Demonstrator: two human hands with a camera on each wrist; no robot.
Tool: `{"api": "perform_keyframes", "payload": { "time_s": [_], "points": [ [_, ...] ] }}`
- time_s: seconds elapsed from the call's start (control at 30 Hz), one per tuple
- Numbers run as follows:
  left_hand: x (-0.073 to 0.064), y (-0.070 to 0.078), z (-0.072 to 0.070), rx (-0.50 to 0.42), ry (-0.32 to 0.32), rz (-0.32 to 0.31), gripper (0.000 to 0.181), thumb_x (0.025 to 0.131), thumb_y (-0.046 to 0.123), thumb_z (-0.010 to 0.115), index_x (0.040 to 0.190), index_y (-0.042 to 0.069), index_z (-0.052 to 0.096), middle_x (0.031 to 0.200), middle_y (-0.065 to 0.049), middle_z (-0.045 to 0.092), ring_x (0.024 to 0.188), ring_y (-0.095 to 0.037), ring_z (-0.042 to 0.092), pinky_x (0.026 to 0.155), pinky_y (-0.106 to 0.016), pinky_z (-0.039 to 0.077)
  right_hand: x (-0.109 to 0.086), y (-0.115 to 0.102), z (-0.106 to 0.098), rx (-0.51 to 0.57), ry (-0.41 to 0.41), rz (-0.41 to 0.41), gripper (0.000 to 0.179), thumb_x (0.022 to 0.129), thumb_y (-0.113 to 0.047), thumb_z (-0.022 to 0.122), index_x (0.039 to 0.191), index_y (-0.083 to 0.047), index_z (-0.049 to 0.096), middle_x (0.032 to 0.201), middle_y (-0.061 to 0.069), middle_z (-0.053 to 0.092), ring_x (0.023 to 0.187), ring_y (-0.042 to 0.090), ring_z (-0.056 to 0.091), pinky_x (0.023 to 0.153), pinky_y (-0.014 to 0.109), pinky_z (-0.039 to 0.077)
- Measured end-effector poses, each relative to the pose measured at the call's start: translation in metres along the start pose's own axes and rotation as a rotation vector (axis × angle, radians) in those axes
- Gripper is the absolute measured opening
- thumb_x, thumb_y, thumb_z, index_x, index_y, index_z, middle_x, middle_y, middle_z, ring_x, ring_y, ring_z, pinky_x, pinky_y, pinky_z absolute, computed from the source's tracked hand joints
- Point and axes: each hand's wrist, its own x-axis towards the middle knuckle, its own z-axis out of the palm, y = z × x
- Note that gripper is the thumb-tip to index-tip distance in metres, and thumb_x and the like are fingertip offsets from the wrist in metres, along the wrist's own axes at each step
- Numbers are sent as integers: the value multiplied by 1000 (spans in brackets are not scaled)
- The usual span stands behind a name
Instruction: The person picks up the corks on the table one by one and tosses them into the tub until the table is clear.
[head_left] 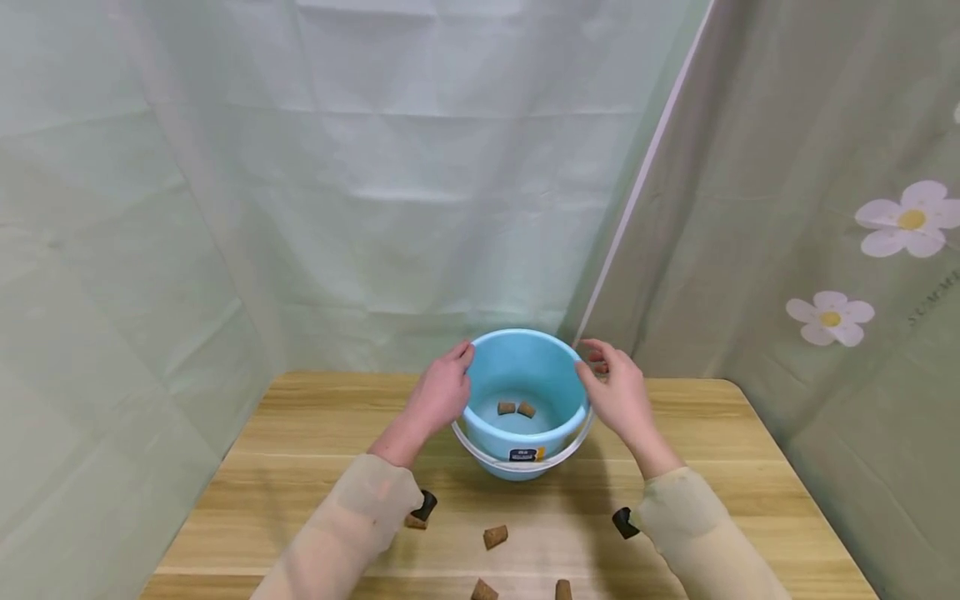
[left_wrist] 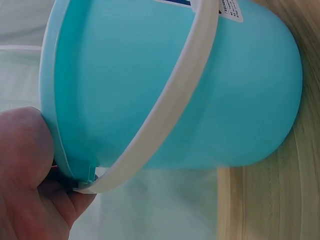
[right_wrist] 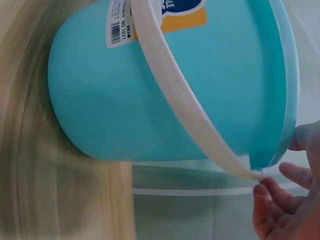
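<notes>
A light blue plastic bucket (head_left: 512,450) with a white handle (right_wrist: 172,90) stands upright on the wooden table. Two corks (head_left: 516,409) lie on its bottom. My left hand (head_left: 441,385) grips the rim on the left side, thumb over the edge and fingers underneath by the handle's end, as the left wrist view shows. At the opposite side, my right hand (head_left: 617,392) has its thumb right at the rim. Its other fingers are loosely bent and spread outside, the fingertips (right_wrist: 267,186) close to the handle's end.
Several more corks lie on the table in front of the bucket, among them a cork (head_left: 496,537) in the middle and another cork (head_left: 563,589) at the near edge of view. Behind the table (head_left: 315,450) hangs a pale green curtain (head_left: 450,183).
</notes>
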Motion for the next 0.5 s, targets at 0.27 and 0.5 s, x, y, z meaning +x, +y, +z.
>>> {"api": "perform_keyframes", "payload": {
  "time_s": [0.27, 0.5],
  "points": [
    [-2, -1, 1, -2, 15, 6, 50, 108, 3, 45, 156, -7, 47, 166, -20, 42, 151, -40, 43, 120, -52, 39, 3, 8, 4, 12, -140, 81, 56, 109, -34, 60, 159, -11, 52, 123, 19, 73, 109, 34, 70, 88, 49, 60],
    [-1, -2, 1, -29, 29, 17, 50, 107, 3, 46, 156, -7, 48, 166, -21, 42, 151, -41, 43, 121, -52, 38, 7, 9, 8, -75, -118, 23, 52, 106, -23, 59, 155, -6, 58, 135, 22, 69, 118, 37, 66, 96, 54, 55]
  ]
}}
